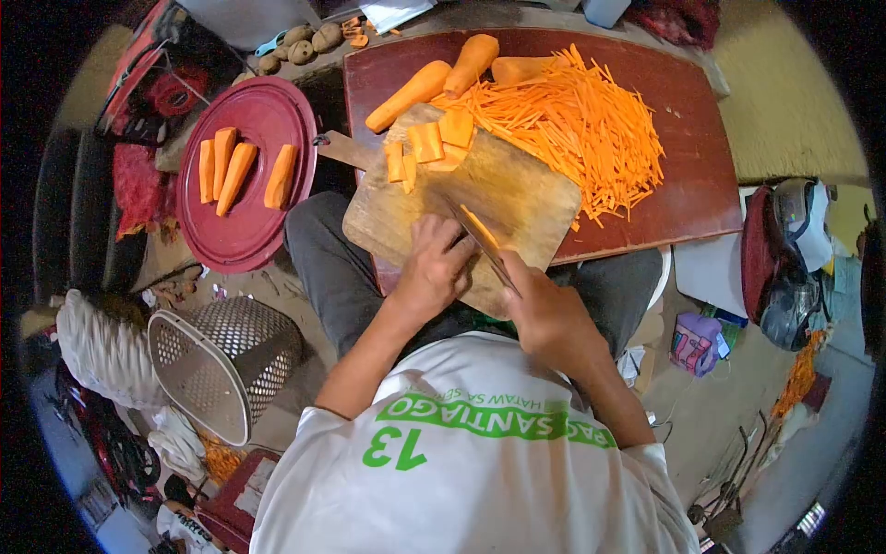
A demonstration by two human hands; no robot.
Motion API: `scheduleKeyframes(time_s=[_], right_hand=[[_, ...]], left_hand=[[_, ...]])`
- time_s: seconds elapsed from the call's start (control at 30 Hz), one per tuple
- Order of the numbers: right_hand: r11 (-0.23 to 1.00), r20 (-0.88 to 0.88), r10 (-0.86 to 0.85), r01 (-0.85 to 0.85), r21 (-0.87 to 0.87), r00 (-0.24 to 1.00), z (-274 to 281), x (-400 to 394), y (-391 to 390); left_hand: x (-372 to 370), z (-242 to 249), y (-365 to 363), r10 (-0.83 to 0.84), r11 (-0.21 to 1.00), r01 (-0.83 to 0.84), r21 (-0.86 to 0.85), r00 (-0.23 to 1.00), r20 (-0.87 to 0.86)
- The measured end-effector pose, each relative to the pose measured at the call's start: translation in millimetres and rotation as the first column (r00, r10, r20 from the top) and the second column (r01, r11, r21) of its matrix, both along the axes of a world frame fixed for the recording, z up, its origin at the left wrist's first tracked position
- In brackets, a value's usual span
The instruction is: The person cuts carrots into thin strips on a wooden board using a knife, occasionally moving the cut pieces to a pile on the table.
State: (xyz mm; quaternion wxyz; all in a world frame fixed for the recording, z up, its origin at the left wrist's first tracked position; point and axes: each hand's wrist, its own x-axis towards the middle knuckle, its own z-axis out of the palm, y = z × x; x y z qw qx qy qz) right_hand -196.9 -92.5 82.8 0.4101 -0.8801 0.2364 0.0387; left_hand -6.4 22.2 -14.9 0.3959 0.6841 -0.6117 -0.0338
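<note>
My right hand (546, 309) grips a knife (486, 244), its blade pointing away from me over the wooden cutting board (531, 198). A thin carrot strip (478, 225) lies along the blade's right side. Left of the blade, my left hand (437, 261) presses on the board with curled fingers; whatever is under them is hidden. Several flat carrot pieces (426, 143) lie at the board's far left, near its handle (343, 149). Beyond the board, a large heap of carrot sticks (591, 129) spreads over the red table (688, 198), beside whole peeled carrots (411, 95).
On my left, a round red lid (247, 102) carries several peeled carrots (237, 178). A perforated basket (198, 369) tilts on the floor below it. Brown root vegetables (300, 52) lie behind the table's left corner. A purple bag (694, 343) sits on the floor at right.
</note>
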Motion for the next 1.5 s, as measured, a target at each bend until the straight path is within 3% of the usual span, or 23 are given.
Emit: scheduleKeyframes(time_s=[0.1, 0.2, 0.8, 1.0, 1.1, 1.4, 1.5], right_hand=[[1.0, 0.032, 0.014, -0.013, -0.019, 0.999, -0.2, -10.1, 6.9], [0.996, -0.002, -0.045, 0.045, 0.081, 0.999, -5.0, 7.1, 5.1], [0.997, 0.021, -0.036, 0.035, 0.068, 0.999, 3.4, 11.1, 0.7], [0.96, 0.096, 0.205, -0.181, -0.215, 0.974, -12.0, 5.8, 8.9], [0.998, 0.013, -0.007, 0.007, 0.055, 1.0, 2.0, 23.6, 5.4], [0.995, -0.11, -0.061, 0.069, 0.069, 0.992, 4.7, 12.9, 10.7], [0.997, -0.044, -0.019, 0.022, 0.071, 0.999, 10.9, 31.2, 4.9]], left_hand=[[1.7, 1.1, 3.5, -0.004, 1.0, 0.004, 0.009, 1.0, 0.0], [0.8, -0.5, 2.7, -0.012, 1.0, 0.012, -0.005, 1.0, -0.002], [3.5, -0.5, 5.9, -0.015, 1.0, 0.015, 0.017, 1.0, -0.014], [4.0, -8.5, 7.1, -0.033, 0.999, 0.033, -0.011, 0.999, -0.001], [4.8, -6.0, 8.3, -0.047, 0.999, 0.047, -0.006, 0.999, 0.01], [0.4, -6.9, 6.0, -0.021, 0.999, 0.023, -0.035, 0.998, 0.059], [0.1, -5.6, 8.3, -0.033, 0.999, 0.034, -0.025, 0.999, 0.039]])
